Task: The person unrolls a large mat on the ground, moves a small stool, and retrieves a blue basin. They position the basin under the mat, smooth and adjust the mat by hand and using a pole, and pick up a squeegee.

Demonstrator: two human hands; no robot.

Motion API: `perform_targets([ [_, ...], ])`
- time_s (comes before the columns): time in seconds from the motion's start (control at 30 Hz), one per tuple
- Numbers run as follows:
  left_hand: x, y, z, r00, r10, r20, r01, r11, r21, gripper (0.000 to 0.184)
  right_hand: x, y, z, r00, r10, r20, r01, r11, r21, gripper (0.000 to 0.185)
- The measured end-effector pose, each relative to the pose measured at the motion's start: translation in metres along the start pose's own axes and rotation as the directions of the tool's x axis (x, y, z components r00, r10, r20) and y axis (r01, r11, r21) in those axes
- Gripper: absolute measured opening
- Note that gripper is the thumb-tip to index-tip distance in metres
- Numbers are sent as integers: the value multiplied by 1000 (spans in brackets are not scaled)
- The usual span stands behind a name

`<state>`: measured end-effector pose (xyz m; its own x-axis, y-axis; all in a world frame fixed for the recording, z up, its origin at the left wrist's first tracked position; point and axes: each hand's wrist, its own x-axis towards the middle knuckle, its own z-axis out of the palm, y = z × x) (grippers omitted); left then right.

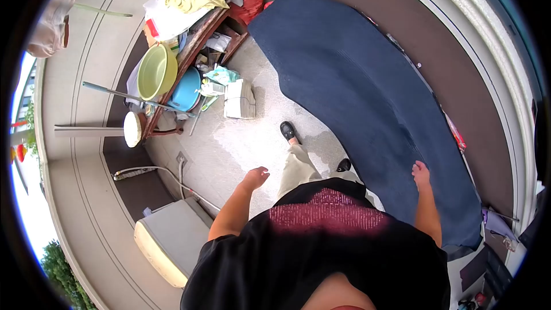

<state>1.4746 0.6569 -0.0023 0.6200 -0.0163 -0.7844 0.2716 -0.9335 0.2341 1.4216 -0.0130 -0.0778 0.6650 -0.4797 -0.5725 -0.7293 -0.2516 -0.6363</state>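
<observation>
My left hand hangs at my side over the pale floor, its fingers loosely bent and apart, with nothing visible in them. On the other side, my right hand appears in front of the large dark blue sheet; whether it touches the sheet I cannot tell. Its fingers are half curled and look empty. The sheet covers a long, curved-edged surface along the right. Below me show a black shoe and light trousers, one foot ahead of the other.
A wooden shelf on the left bears a green basin and bags. Beside it are a blue basin, a tied stack of paper or card and a long pole. A grey box-shaped unit and a hose stand nearer me.
</observation>
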Motion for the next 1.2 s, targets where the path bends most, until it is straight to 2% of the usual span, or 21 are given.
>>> perform_targets([
  [0.07,16,3,-33,999,36,19,-36,999,-18,34,-1,56,19,988,147,37,-147,989,5,33],
  [0.1,25,4,-50,997,73,30,-72,997,-35,34,-16,61,30,947,319,40,-320,946,44,28],
  [0.13,35,2,-66,995,94,32,-93,994,-53,34,-30,76,41,931,362,38,-359,931,-66,21],
  [0.17,48,-2,-87,993,119,24,-117,990,-73,34,-39,87,50,829,538,153,-538,842,-46,32],
  [0.2,64,-11,-103,989,147,-7,-147,988,-54,34,-67,62,70,820,570,48,-556,814,-165,30],
  [0.23,82,-18,-128,990,137,-27,-138,988,-74,34,-70,85,87,798,579,169,-561,815,-147,31],
  [0.27,98,-34,-149,989,119,-84,-128,986,-107,33,-73,90,108,802,553,224,-490,825,-282,31],
  [0.33,113,-45,-187,980,107,-165,-129,983,-128,33,-79,113,142,867,311,389,-2,783,-622,31],
  [0.37,131,-63,-209,975,80,-206,-113,981,-156,32,-64,104,165,876,265,402,51,778,-626,31],
  [0.43,137,-76,-229,974,24,-224,-75,972,-223,32,-75,39,185,881,448,155,-389,870,-304,34],
  [0.5,158,-113,-245,960,-44,-277,-21,974,-227,32,-29,-34,207,989,126,81,-95,945,-313,38],
  [0.57,157,-125,-239,958,-83,-273,16,971,-238,32,-15,-126,213,984,9,177,10,994,-108,34],
  [0.63,163,-142,-236,936,-157,-315,67,958,-279,32,-8,-174,222,968,-128,215,177,957,-228,32],
  [0.7,132,-129,-213,919,-266,-292,126,898,-423,33,2,-282,229,919,-215,331,319,899,-301,33],
  [0.77,101,-118,-190,939,-261,-224,144,889,-435,34,34,-283,235,903,-243,355,363,873,-325,34],
  [0.83,84,-117,-176,972,-212,-98,146,881,-451,37,51,-279,230,902,-216,375,354,867,-352,35],
  [0.9,48,-126,-158,990,-95,-106,74,979,-190,38,67,-281,237,937,-197,290,298,883,-362,34],
  [0.93,48,-131,-155,991,-97,-88,79,977,-197,38,93,-246,236,920,-263,291,360,861,-360,35],
  [1.0,36,-156,-133,967,-202,-155,151,945,-290,38,99,-223,235,963,20,270,43,973,-226,36],
  [1.07,25,-175,-139,927,-349,-139,280,887,-366,38,83,-221,235,955,117,272,-3,923,-384,36],
  [1.2,24,-212,-162,945,-297,-135,232,903,-360,38,42,-203,246,925,236,296,-122,926,-358,36],
])
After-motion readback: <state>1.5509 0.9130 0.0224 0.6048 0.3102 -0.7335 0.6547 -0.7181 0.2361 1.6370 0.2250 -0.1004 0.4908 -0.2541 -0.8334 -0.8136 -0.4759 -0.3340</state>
